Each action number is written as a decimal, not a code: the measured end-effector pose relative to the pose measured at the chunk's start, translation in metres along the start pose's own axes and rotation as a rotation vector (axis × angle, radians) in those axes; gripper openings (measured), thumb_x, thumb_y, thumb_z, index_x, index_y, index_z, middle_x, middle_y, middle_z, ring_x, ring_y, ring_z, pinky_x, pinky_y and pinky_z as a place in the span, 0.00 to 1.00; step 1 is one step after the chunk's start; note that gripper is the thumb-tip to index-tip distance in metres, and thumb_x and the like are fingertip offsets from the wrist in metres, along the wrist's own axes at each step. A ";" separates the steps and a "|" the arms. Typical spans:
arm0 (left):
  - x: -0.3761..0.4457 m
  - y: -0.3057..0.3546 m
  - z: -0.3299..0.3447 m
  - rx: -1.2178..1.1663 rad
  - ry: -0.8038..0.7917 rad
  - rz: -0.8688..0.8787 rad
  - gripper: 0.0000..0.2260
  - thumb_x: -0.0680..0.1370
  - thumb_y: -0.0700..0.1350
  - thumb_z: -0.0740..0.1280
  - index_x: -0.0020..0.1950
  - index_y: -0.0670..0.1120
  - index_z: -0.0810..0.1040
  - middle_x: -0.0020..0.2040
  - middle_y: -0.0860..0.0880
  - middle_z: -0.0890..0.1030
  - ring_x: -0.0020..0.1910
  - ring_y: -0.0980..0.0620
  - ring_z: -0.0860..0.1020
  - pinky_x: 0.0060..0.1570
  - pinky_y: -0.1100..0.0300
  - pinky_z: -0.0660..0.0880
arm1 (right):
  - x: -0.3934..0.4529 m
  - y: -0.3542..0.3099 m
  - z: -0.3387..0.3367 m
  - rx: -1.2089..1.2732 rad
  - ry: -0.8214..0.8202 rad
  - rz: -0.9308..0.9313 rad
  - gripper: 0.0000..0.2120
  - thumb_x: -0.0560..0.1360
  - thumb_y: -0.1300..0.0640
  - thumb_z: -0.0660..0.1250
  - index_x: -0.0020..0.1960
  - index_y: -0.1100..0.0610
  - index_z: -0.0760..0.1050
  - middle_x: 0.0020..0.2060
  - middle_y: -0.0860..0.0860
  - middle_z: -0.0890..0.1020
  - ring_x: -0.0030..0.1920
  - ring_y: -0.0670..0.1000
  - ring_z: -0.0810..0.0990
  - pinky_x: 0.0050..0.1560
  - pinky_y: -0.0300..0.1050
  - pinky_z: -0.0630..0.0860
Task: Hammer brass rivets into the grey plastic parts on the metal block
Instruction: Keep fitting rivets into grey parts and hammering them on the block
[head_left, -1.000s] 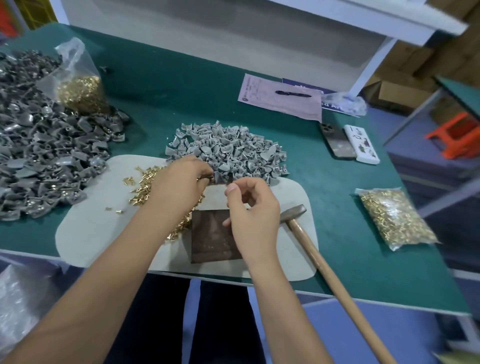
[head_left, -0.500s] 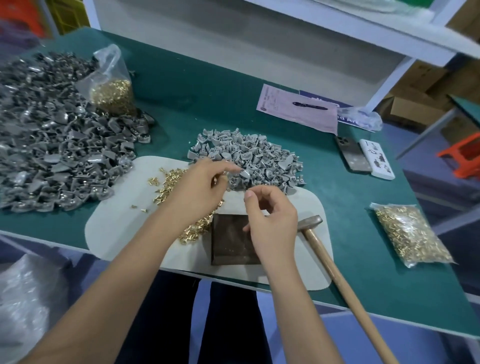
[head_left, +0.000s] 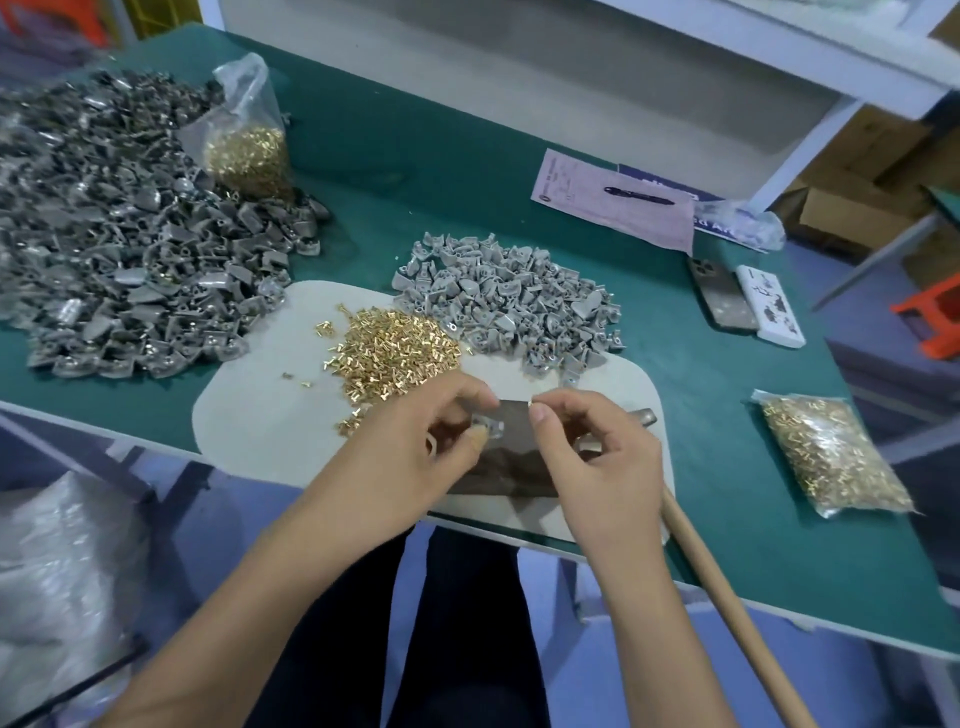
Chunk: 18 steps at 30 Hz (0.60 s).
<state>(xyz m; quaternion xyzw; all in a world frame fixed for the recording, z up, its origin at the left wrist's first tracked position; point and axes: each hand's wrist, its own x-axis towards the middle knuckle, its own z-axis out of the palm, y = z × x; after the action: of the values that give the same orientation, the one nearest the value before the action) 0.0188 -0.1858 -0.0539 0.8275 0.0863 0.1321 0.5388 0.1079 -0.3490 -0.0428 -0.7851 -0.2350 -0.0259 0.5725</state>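
My left hand (head_left: 415, 447) pinches a small grey plastic part (head_left: 491, 427) just above the dark metal block (head_left: 506, 467), which lies on a pale mat (head_left: 249, 415). Close to the right of the part, my right hand (head_left: 592, 457) pinches something tiny between thumb and forefinger; it looks like a rivet. Loose brass rivets (head_left: 395, 353) are heaped on the mat behind my left hand. Behind them lies a pile of light grey plastic parts (head_left: 509, 301). The hammer (head_left: 727, 613) rests at the right, its head partly hidden by my right hand.
A large heap of darker grey parts (head_left: 114, 249) fills the left of the green table (head_left: 727, 415), with a bag of rivets (head_left: 249, 150) on it. Another rivet bag (head_left: 831, 457) lies at the right. A paper with a pen (head_left: 639, 197), a phone (head_left: 719, 296) and a white box (head_left: 771, 306) sit at the back right.
Both hands have drawn back from the parts pile and now meet over the metal block. The left hand now holds a grey part. The view has shifted left.
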 end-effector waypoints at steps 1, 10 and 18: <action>0.003 0.002 0.003 0.047 -0.014 0.036 0.08 0.79 0.44 0.68 0.53 0.58 0.78 0.47 0.59 0.82 0.50 0.59 0.80 0.44 0.68 0.73 | -0.002 0.000 -0.004 -0.006 0.009 0.006 0.08 0.76 0.63 0.73 0.45 0.49 0.83 0.39 0.44 0.85 0.41 0.44 0.81 0.44 0.32 0.74; 0.029 0.014 0.029 0.252 -0.001 0.108 0.05 0.77 0.50 0.70 0.50 0.57 0.77 0.44 0.59 0.77 0.43 0.61 0.74 0.41 0.65 0.70 | -0.012 0.013 -0.013 -0.013 -0.002 0.092 0.09 0.76 0.64 0.72 0.44 0.51 0.84 0.38 0.45 0.85 0.39 0.46 0.81 0.44 0.34 0.75; 0.027 -0.001 0.027 0.297 0.008 0.097 0.14 0.82 0.40 0.62 0.64 0.56 0.72 0.52 0.59 0.80 0.54 0.62 0.76 0.54 0.64 0.74 | -0.008 0.019 -0.014 -0.050 0.019 0.067 0.08 0.76 0.62 0.72 0.44 0.49 0.83 0.38 0.42 0.84 0.40 0.43 0.81 0.44 0.30 0.72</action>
<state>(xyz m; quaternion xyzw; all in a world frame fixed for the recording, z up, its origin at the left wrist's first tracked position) 0.0527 -0.2018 -0.0617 0.9008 0.0671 0.1472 0.4030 0.1113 -0.3692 -0.0569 -0.8064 -0.2026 -0.0200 0.5552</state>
